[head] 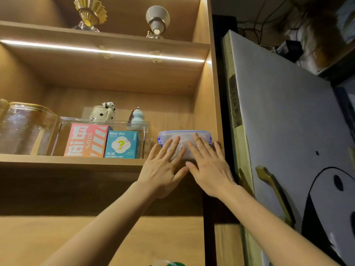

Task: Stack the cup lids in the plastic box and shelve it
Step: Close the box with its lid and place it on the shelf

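Note:
A clear plastic box (184, 134) with a blue-clipped lid stands on the wooden shelf (73, 160), at its right end against the cabinet's side wall. My left hand (163, 166) lies flat on the box's front face, fingers spread. My right hand (207, 166) presses flat beside it on the same face, fingers apart. Neither hand grips the box. The cup lids inside are only a faint blur behind the plastic and my fingers.
Left of the box stands a clear bin (103, 139) holding a pink carton and a teal "Blind Box" carton (123, 144), with a panda mug (102, 112) behind. A glass jar (25, 129) stands far left. A grey door (288, 131) stands to the right.

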A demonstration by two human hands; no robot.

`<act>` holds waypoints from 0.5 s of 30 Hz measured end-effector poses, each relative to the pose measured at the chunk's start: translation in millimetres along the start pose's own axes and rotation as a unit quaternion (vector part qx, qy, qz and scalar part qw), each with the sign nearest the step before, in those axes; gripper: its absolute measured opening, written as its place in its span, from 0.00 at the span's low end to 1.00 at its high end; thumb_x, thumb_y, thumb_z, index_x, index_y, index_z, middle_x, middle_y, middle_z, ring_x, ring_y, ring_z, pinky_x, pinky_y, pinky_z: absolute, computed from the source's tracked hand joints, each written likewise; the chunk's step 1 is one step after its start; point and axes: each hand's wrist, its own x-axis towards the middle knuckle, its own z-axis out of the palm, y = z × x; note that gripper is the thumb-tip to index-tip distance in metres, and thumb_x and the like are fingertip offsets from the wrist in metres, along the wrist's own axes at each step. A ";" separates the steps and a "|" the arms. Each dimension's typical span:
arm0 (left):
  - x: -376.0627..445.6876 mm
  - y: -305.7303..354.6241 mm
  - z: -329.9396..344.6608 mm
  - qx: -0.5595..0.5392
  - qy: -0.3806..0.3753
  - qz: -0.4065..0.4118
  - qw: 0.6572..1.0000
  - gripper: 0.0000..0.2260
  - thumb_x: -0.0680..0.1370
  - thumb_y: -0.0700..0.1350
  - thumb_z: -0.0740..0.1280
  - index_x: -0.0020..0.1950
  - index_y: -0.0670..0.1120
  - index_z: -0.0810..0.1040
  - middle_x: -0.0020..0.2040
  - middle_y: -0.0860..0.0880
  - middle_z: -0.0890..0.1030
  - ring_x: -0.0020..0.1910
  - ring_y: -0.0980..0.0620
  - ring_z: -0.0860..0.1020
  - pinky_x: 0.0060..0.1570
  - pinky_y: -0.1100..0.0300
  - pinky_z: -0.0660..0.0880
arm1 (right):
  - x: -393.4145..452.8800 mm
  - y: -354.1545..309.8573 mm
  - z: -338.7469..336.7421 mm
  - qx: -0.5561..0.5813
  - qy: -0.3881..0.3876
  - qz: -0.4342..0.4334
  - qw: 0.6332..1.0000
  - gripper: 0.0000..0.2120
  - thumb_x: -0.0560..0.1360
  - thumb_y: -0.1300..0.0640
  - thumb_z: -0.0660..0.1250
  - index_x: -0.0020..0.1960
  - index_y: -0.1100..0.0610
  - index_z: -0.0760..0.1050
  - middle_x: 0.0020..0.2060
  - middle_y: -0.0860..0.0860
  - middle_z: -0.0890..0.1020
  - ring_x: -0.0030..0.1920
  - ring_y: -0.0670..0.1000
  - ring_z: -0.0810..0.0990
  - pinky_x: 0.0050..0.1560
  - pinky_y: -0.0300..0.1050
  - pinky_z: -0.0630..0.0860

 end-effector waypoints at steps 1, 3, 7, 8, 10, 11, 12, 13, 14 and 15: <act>1.3 0.1 1.4 -0.006 -0.005 -0.003 1.000 0.30 0.73 0.65 0.34 0.73 0.56 0.38 0.73 0.53 0.32 0.72 0.54 0.32 0.69 0.53 0.32 | 1.7 1.2 1.4 0.009 -0.013 0.001 1.000 0.28 0.79 0.42 0.43 0.74 0.48 0.38 0.70 0.46 0.32 0.73 0.46 0.34 0.75 0.53 0.36; 3.8 1.9 3.7 -0.027 -0.016 -0.014 0.999 0.25 0.76 0.63 0.36 0.71 0.58 0.37 0.72 0.54 0.32 0.72 0.54 0.33 0.69 0.52 0.32 | 2.5 2.3 2.5 0.028 -0.038 0.006 0.999 0.29 0.79 0.44 0.49 0.74 0.48 0.38 0.69 0.45 0.31 0.71 0.45 0.32 0.74 0.51 0.34; 9.0 10.4 10.0 -0.061 -0.051 -0.022 0.997 0.23 0.79 0.58 0.41 0.72 0.57 0.40 0.73 0.53 0.33 0.74 0.53 0.35 0.71 0.49 0.34 | 2.1 7.3 3.9 0.035 -0.065 0.021 0.997 0.31 0.79 0.46 0.51 0.75 0.50 0.37 0.70 0.47 0.29 0.66 0.46 0.28 0.70 0.49 0.31; 9.5 12.3 11.5 -0.063 -0.062 -0.022 0.996 0.23 0.80 0.58 0.41 0.73 0.55 0.42 0.75 0.53 0.35 0.74 0.52 0.35 0.71 0.48 0.35 | 2.2 8.6 3.9 0.043 -0.070 0.022 0.996 0.32 0.79 0.46 0.52 0.75 0.50 0.37 0.72 0.48 0.30 0.66 0.46 0.28 0.70 0.48 0.31; 9.4 14.3 15.3 -0.070 -0.076 -0.027 0.994 0.23 0.80 0.57 0.41 0.74 0.54 0.44 0.76 0.52 0.37 0.74 0.52 0.35 0.71 0.48 0.35 | 1.8 9.9 3.5 0.065 -0.085 0.027 0.994 0.32 0.79 0.47 0.53 0.75 0.50 0.36 0.74 0.49 0.32 0.67 0.46 0.28 0.69 0.47 0.32; 9.1 14.6 17.1 -0.071 -0.078 -0.029 0.994 0.23 0.80 0.57 0.41 0.74 0.54 0.44 0.76 0.52 0.37 0.74 0.52 0.34 0.71 0.48 0.34 | 1.2 9.3 2.1 0.077 -0.096 0.030 0.992 0.33 0.79 0.46 0.53 0.75 0.50 0.36 0.74 0.49 0.31 0.68 0.47 0.29 0.68 0.46 0.32; 8.8 14.1 18.7 -0.071 -0.076 -0.029 0.994 0.23 0.80 0.57 0.41 0.74 0.55 0.44 0.76 0.52 0.37 0.74 0.52 0.34 0.71 0.48 0.34 | 0.9 8.1 0.0 0.085 -0.102 0.033 0.991 0.34 0.79 0.46 0.54 0.75 0.50 0.36 0.74 0.49 0.31 0.68 0.47 0.29 0.68 0.46 0.34; 8.8 12.9 20.3 -0.062 -0.071 -0.026 0.995 0.23 0.80 0.57 0.41 0.74 0.55 0.43 0.76 0.52 0.37 0.74 0.52 0.34 0.71 0.48 0.34 | 0.5 8.5 0.0 0.089 -0.104 0.035 0.990 0.34 0.79 0.46 0.55 0.75 0.50 0.36 0.74 0.49 0.31 0.69 0.48 0.30 0.68 0.46 0.35; 9.0 11.1 21.2 -0.053 -0.076 -0.023 0.995 0.23 0.80 0.57 0.41 0.74 0.55 0.43 0.76 0.52 0.37 0.73 0.52 0.34 0.71 0.48 0.34 | 0.9 7.9 -0.6 0.088 -0.111 0.037 0.989 0.34 0.79 0.46 0.55 0.75 0.50 0.36 0.74 0.49 0.31 0.71 0.49 0.31 0.70 0.48 0.37; 8.7 9.7 21.0 -0.045 -0.085 -0.021 0.995 0.23 0.80 0.57 0.41 0.74 0.55 0.42 0.76 0.52 0.37 0.73 0.52 0.34 0.71 0.47 0.34 | 1.4 7.0 -2.2 0.088 -0.121 0.041 0.988 0.35 0.78 0.45 0.55 0.75 0.50 0.37 0.74 0.49 0.31 0.73 0.51 0.34 0.72 0.49 0.39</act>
